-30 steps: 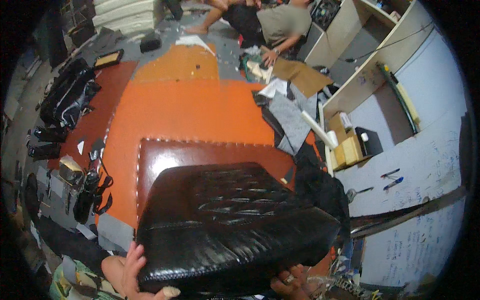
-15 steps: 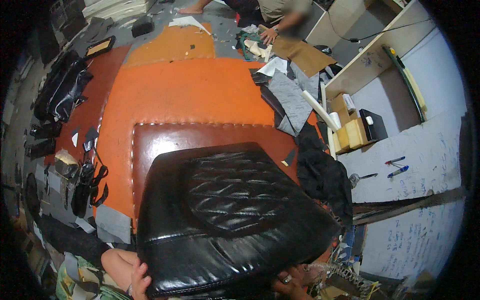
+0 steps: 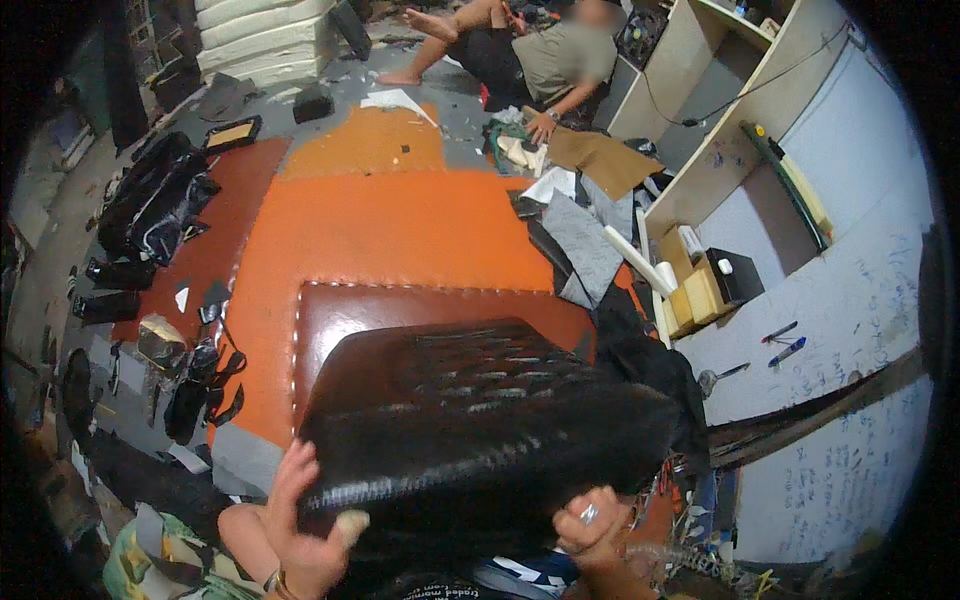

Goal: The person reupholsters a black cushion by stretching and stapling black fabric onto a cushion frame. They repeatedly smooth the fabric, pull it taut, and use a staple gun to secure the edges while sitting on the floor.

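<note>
A shiny black quilted cushion (image 3: 480,430), with diamond stitching on its top, is tilted up in front of me above the brown and orange mat. It is blurred by motion. At its near left corner is my left hand (image 3: 305,535), fingers stretched upward and thumb spread apart, by the cushion's side. My right hand (image 3: 592,522), with a ring on one finger, is closed at the near edge of the cushion, its fingers curled in. The cushion's underside is hidden from view.
Black leather pieces (image 3: 160,200) and straps lie along the left. Grey and brown scraps (image 3: 590,240) are heaped at the right, beside a pale shelf (image 3: 690,160). White foam blocks (image 3: 262,40) stand at the back. A person (image 3: 565,60) reclines on the floor, one hand down.
The cushion's near edge has tilted up and my hands have risen with it. My left hand has spread at the corner. The view has lifted, showing more of the far person.
</note>
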Demonstrator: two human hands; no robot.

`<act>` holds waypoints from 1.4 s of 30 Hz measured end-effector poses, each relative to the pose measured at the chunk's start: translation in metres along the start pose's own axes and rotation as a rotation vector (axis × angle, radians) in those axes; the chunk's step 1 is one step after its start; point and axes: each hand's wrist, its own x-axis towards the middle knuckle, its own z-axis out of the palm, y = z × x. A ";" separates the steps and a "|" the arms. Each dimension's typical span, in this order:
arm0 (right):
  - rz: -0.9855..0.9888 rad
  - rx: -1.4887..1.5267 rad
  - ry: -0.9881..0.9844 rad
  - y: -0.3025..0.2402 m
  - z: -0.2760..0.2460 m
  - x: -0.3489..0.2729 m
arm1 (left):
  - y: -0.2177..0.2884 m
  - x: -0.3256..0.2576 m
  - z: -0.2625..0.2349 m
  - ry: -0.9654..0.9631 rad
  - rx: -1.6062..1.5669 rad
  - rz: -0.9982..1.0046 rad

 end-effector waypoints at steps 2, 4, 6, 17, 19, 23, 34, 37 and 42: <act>0.012 0.058 0.012 0.010 -0.001 0.039 | -0.002 0.033 0.002 0.025 -0.083 -0.044; 0.034 0.078 0.036 0.019 0.000 0.082 | 0.000 0.067 0.002 0.051 -0.234 -0.123; 0.052 -0.012 0.014 0.027 0.003 0.124 | -0.002 0.107 0.001 0.072 -0.195 -0.134; 0.190 0.077 0.110 0.044 0.026 0.237 | -0.026 0.234 -0.003 -0.041 -0.104 -0.065; 0.239 0.119 0.138 0.041 0.031 0.232 | -0.033 0.238 -0.005 -0.065 -0.079 -0.093; 0.269 0.149 0.199 0.033 0.037 0.214 | -0.050 0.228 -0.008 -0.080 -0.144 -0.094; 0.102 0.261 0.469 0.025 0.043 0.107 | -0.016 0.095 -0.003 0.017 -0.090 -0.043; 0.152 0.334 0.449 0.027 0.039 0.065 | 0.031 0.039 0.013 0.028 0.042 -0.125; 0.240 0.407 0.338 0.012 0.030 0.001 | 0.101 -0.010 0.018 -0.224 0.745 -0.497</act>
